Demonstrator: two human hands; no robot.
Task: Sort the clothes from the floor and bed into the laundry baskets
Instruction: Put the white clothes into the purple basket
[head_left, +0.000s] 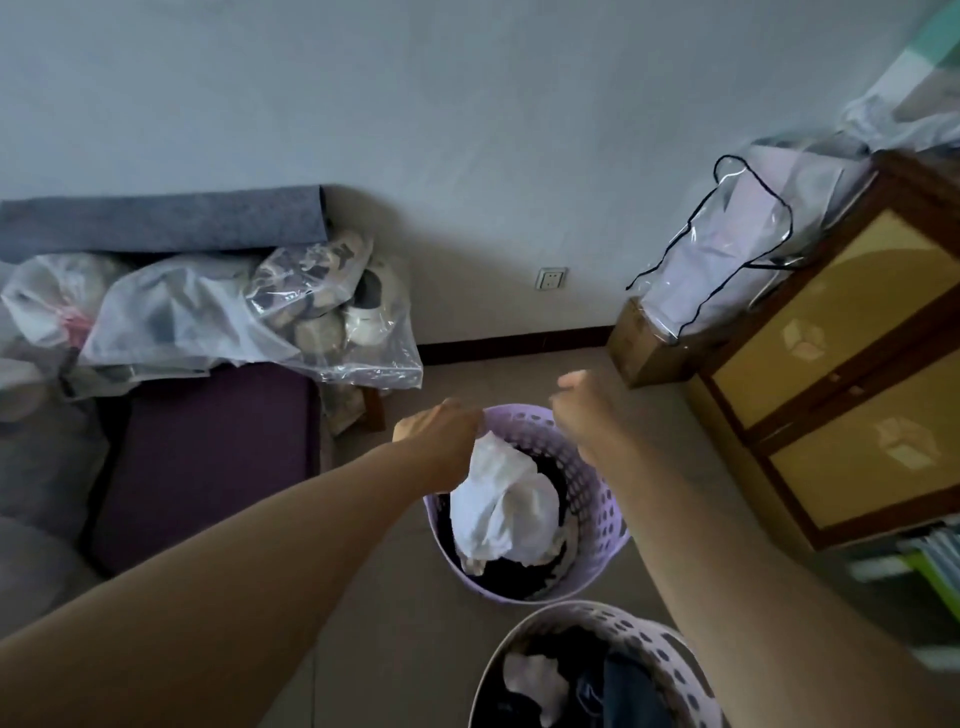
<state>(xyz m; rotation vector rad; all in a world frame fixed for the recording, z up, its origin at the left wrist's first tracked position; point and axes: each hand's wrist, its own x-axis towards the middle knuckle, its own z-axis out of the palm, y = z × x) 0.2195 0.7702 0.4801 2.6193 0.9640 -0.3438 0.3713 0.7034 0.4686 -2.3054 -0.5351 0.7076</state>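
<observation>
Beside the lilac perforated plastic laundry basket (597, 499), left: purple mattress (208, 457) carrying clear plastic bags of soft goods (249, 317). Right: wooden cabinet with yellow panels (841, 374), clear black-trimmed bag (727, 260) on top. Second pale perforated basket (670, 660) at bottom edge, holding dark and white clothes. Floor beige; wall white, with socket (550, 279). White crumpled garment (504, 509) lies atop dark clothes in lilac basket. Left hand (441, 436) clamped on its top; right hand (587, 410) fisted, contents not discernible.

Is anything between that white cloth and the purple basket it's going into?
Nothing visible. The white cloth hangs from the left hand straight into the open purple basket, resting on dark clothes inside.
</observation>
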